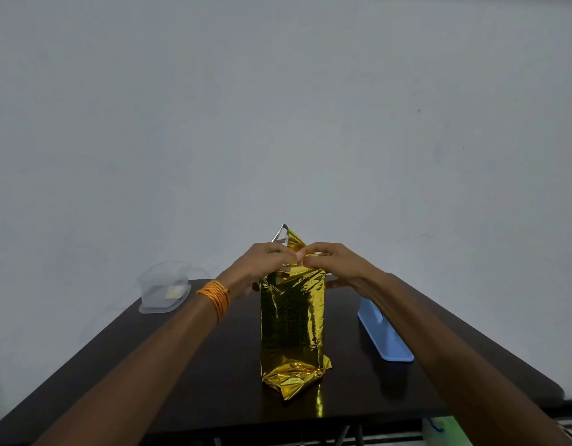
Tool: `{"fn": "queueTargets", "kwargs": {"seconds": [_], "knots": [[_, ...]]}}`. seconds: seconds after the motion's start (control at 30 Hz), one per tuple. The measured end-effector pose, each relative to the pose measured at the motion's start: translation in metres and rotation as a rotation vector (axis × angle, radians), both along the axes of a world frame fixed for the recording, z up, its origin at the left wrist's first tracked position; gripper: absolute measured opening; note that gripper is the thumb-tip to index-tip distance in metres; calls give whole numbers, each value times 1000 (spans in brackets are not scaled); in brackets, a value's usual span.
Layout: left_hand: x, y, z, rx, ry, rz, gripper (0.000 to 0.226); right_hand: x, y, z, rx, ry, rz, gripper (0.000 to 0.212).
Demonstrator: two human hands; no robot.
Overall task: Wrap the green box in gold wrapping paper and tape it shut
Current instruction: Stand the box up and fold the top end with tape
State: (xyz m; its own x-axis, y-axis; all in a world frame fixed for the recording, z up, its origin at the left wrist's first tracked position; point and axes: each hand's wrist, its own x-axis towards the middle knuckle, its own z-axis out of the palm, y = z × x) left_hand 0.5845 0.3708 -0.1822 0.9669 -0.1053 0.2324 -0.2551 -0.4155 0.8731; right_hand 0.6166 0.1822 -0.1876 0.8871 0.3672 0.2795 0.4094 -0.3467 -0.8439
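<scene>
Pale grey wall (278,91) filled the upper part of the view, and one dark table (214,365) ran from the near edge toward it; one tall parcel stood upright at the middle of the table, its visible faces covered in gold wrapping paper (291,320), so the green box inside was hidden from sight; the paper was crumpled and folded under at the near bottom end, and its shine was mirrored on the tabletop just in front; at the top, one pointed flap (286,236) of paper stood up on the far side, its silver underside showing; two hands met over the top of the parcel, fingertips touching each other; the left hand (262,259) came in from the left with fingers curled, pinching the gathered paper at the top edge; the right hand (336,260) came in from the right with fingers likewise curled onto the same fold, pinching it; one orange thread band (214,299) was wound in several turns around the left wrist; one clear plastic container (164,286) sat at the far left corner of the table, well apart from the parcel, with one pale yellowish item inside; one light blue flat object (383,333) lay to the right of the parcel, partly under the right forearm; what it was could not be told.
</scene>
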Motion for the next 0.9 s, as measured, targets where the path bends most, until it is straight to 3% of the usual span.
{"fn": "queueTargets", "kwargs": {"seconds": [0.4,0.57,0.8,0.9], "knots": [[-1,7,-4,-47,61,2,43,-5,1,-17,72,72,13,20],[-5,6,0,-82,76,-42,47,-10,-8,-24,284,141,41,28],[-6,8,-4,-144,109,-78,47,-6,-69,-47,164,-66,-434,8],[-8,6,-4,-166,115,-94,47,3,-105,-70,36,-36,-622,20]]}}
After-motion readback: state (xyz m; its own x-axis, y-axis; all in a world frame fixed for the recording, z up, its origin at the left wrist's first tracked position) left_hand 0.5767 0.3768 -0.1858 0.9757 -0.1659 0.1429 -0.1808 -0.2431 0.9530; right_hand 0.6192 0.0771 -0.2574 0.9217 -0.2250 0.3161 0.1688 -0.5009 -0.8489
